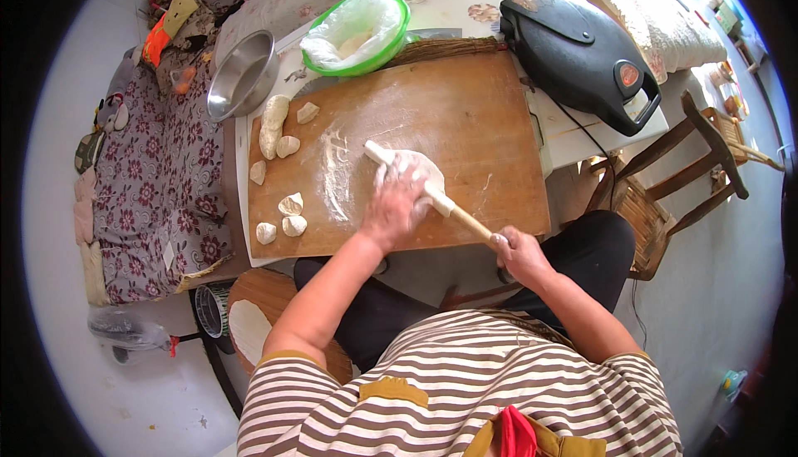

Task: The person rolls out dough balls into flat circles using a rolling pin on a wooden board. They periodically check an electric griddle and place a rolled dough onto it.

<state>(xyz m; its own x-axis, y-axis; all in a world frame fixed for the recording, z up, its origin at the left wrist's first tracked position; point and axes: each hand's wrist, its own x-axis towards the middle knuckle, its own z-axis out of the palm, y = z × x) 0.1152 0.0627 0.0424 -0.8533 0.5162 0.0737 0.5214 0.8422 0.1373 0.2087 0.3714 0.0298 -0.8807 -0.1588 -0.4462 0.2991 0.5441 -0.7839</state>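
Observation:
A rolling pin (464,219) lies slantwise over a flattened piece of dough (433,164) on a wooden board (499,101). My left hand (396,198), somewhat blurred, rests over the pin's floury white part, with its fingers across it. The far end of the wooden handle is held in my right hand (520,254). Part of the dough is hidden under the left hand and pin. Several small dough lumps (294,225) sit along the board's left side, near a longer dough roll (273,126). Flour (333,176) is smeared left of the pin.
Behind the board stand a steel bowl (268,70), a plastic-lined green basin (404,17), a straw brush (442,50) and a black electric griddle (561,45) with a cord. A wooden chair (679,182) is at right, a patterned sofa (143,207) at left. Low left, a round board (255,288) bears a flat dough sheet (249,332).

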